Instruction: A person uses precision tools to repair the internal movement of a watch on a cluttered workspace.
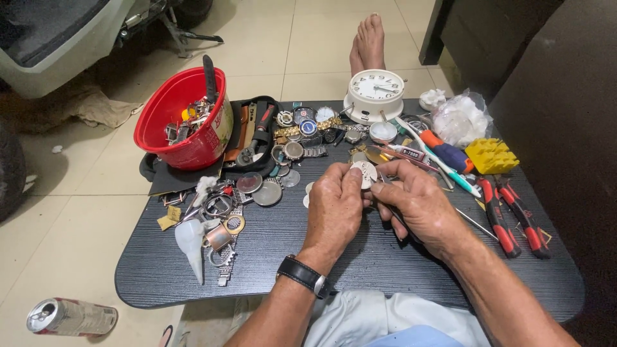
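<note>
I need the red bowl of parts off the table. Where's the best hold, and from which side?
Probably the red bowl's bare near rim, from the table's left edge. It stands upright, packed with metal parts, and a black handle pokes up at its far right, so a grip there is blocked. Both the left hand and right hand are busy holding a small round watch part.

bowl (183, 138) left on table (360, 257), clock (375, 93) behind, pliers (514, 218) right
</note>
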